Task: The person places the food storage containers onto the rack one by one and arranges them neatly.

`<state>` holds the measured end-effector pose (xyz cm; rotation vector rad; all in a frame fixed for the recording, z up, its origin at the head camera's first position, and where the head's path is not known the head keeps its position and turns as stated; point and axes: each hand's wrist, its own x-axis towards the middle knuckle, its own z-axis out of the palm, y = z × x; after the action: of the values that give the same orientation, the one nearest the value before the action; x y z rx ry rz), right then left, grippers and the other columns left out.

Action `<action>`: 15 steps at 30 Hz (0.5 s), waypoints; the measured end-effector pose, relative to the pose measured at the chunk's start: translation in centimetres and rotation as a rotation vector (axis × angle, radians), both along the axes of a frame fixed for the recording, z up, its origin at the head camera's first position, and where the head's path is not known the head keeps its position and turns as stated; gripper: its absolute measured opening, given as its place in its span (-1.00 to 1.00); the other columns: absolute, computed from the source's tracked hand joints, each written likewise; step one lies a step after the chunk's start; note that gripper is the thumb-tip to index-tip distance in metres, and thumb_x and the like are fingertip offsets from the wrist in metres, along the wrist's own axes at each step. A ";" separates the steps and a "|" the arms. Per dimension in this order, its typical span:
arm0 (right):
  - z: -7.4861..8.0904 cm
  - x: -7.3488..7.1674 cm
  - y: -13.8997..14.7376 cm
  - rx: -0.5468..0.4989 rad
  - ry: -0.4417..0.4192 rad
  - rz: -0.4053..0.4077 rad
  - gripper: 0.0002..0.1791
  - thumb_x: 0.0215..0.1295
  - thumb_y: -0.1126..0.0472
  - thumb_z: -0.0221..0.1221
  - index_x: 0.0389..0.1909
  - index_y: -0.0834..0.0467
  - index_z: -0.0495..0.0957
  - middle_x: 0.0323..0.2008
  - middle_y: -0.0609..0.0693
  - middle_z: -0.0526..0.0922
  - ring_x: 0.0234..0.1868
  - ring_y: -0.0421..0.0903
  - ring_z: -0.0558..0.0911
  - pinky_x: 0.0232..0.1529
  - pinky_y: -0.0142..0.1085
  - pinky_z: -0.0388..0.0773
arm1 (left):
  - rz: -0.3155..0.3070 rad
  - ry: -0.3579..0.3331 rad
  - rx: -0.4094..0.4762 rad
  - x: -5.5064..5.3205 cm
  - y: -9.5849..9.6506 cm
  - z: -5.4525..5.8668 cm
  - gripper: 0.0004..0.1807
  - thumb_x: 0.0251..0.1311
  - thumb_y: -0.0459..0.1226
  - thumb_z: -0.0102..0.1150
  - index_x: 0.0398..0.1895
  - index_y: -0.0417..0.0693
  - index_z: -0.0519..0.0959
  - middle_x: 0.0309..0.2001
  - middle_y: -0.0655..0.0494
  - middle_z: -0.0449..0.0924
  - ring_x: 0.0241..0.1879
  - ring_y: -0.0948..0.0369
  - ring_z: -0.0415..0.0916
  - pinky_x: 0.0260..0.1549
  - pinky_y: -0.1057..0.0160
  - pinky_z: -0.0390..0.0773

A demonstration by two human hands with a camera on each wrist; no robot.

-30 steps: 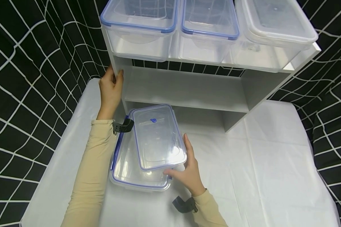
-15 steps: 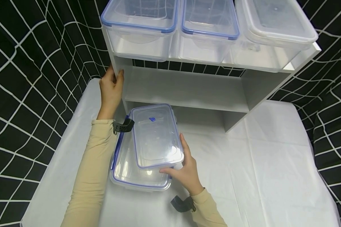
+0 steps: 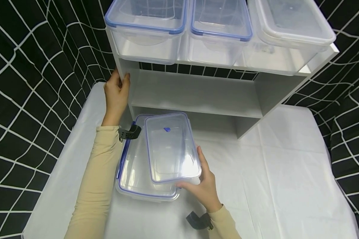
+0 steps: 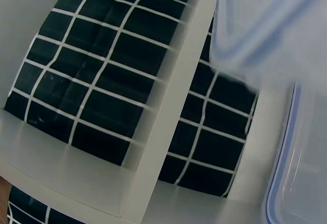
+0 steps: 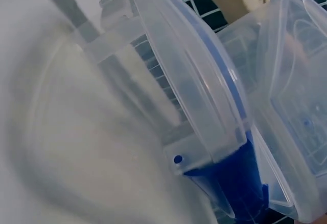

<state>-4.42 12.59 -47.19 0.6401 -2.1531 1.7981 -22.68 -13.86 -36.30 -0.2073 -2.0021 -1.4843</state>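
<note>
In the head view, my right hand (image 3: 205, 186) grips a small clear food container (image 3: 173, 149) by its near right corner, thumb at the near edge and fingers along the right side. Its lid has a blue rim and a blue valve. Below it lies a larger clear food container (image 3: 133, 169) with a blue-rimmed lid and a blue side clip (image 5: 232, 180). Whether the two touch is unclear. My left hand (image 3: 116, 94) holds the left side panel of a white shelf unit (image 3: 194, 89); some of its fingers are hidden behind the panel.
On top of the shelf unit stand two blue-lidded bins (image 3: 149, 44) (image 3: 215, 49) and a white-lidded bin (image 3: 287, 49). A white cloth (image 3: 296, 172) covers the table. Black netted-pattern curtains (image 3: 27, 99) hang at the sides.
The small container first shifted slightly left and away, then came back right and nearer to me with my right hand. My left hand and the larger container have stayed put.
</note>
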 end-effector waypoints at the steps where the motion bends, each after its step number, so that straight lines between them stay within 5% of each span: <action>1: 0.0 0.2 0.2 0.003 0.002 -0.007 0.25 -0.21 0.08 0.50 0.44 0.29 -0.06 0.35 0.34 0.15 0.33 -0.16 0.27 0.21 -0.34 0.25 | 0.002 -0.002 0.002 0.0 0.0 0.0 -0.72 0.30 -0.44 -0.04 0.01 -0.46 0.47 -0.10 -0.32 0.58 -0.16 -0.06 0.57 -0.27 0.46 0.45; 9: 0.0 1.3 0.4 -0.002 0.047 -0.025 0.21 -0.14 0.02 0.44 0.42 0.37 -0.07 0.31 0.41 0.17 0.33 -0.13 0.27 0.21 -0.33 0.24 | 0.002 -0.002 0.007 -0.1 0.0 0.0 -0.72 0.30 -0.45 -0.04 0.02 -0.45 0.47 -0.04 -0.28 0.57 -0.07 -0.03 0.56 -0.20 0.40 0.48; 15: 0.0 1.8 0.3 -0.068 0.025 -0.042 0.17 -0.13 0.01 0.43 0.41 0.38 -0.03 0.36 0.16 0.22 0.32 -0.11 0.30 0.23 -0.30 0.25 | 0.003 0.001 -0.006 0.1 0.1 0.1 -0.72 0.31 -0.44 -0.03 0.02 -0.45 0.47 -0.06 -0.29 0.58 -0.10 -0.05 0.58 -0.23 0.43 0.47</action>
<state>-2.67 12.92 -47.19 0.5940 -2.0642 1.8230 -22.59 -13.79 -36.18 -0.2073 -2.0056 -1.4756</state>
